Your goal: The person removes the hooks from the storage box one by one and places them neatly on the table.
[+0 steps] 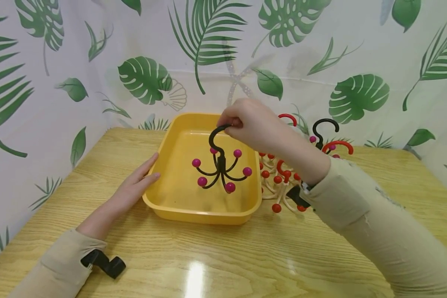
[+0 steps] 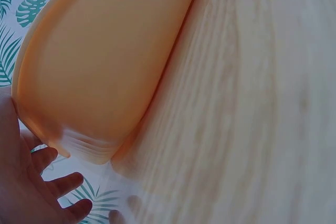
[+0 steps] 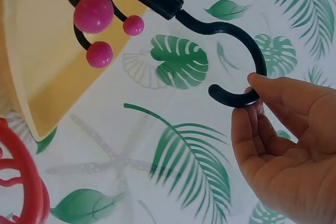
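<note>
By the tip of its hook, my right hand [image 1: 251, 124] pinches a black multi-arm hanger [image 1: 221, 165] between thumb and fingers. Its several curved arms end in pink balls [image 3: 94, 14], and it hangs over the yellow tray [image 1: 205, 214]. In the right wrist view, fingertips and thumb meet on the black hook [image 3: 254, 51]. My left hand [image 1: 134, 186] rests against the tray's left side, with the thumb at the rim. The left wrist view shows that hand's fingers [image 2: 65, 183] spread loosely beside the tray wall [image 2: 94, 66].
Several similar hangers stand right of the tray, partly behind my right forearm: cream ones with red balls [image 1: 276, 207] and red hooks [image 1: 338, 145], and another with a black hook [image 1: 325, 121]. A leaf-patterned cloth [image 1: 134, 37] backs the wooden table [image 1: 152, 256].
</note>
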Tool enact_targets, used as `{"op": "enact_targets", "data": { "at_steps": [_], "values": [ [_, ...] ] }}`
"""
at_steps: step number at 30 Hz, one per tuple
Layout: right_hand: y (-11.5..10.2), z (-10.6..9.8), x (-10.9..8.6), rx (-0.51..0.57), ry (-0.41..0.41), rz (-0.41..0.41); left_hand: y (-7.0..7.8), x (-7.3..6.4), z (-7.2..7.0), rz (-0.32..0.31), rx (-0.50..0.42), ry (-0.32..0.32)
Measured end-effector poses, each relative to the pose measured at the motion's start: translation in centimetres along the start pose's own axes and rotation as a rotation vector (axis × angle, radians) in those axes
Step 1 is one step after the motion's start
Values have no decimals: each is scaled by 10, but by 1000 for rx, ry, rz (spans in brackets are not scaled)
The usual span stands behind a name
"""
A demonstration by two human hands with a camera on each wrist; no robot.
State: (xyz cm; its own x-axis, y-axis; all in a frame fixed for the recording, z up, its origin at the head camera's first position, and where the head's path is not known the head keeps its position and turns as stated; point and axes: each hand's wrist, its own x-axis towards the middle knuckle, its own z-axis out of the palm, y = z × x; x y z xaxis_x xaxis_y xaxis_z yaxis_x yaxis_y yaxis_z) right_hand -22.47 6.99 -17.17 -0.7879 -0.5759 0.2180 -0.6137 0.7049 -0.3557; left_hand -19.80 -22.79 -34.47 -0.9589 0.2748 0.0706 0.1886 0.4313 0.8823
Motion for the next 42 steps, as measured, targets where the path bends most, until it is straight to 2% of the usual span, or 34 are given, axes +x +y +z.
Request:
{"op": "enact_targets", "data": {
  "at_steps": [5, 14, 18, 25, 27, 34, 42],
  "values": [
    [-1, -8, -28, -6, 74, -76, 0, 0, 1, 4, -6, -1],
    [9, -21, -74, 6, 291, -189, 1, 1, 1, 9, 5, 3],
    [12, -25, -94, -35, 399, -231, 2, 0, 1, 4, 13, 4],
    [20, -32, -122, -115, 521, -273, 1, 0, 0, 1, 12, 2],
    [23, -34, -129, -143, 540, -262, 1, 0, 0, 2, 13, 1],
    [41, -41, -153, -264, 546, -150, 1, 0, 1, 6, 16, 3],
    [65, -40, -170, -289, 555, -7, 1, 0, 0, -1, 9, 4]
  ]
}}
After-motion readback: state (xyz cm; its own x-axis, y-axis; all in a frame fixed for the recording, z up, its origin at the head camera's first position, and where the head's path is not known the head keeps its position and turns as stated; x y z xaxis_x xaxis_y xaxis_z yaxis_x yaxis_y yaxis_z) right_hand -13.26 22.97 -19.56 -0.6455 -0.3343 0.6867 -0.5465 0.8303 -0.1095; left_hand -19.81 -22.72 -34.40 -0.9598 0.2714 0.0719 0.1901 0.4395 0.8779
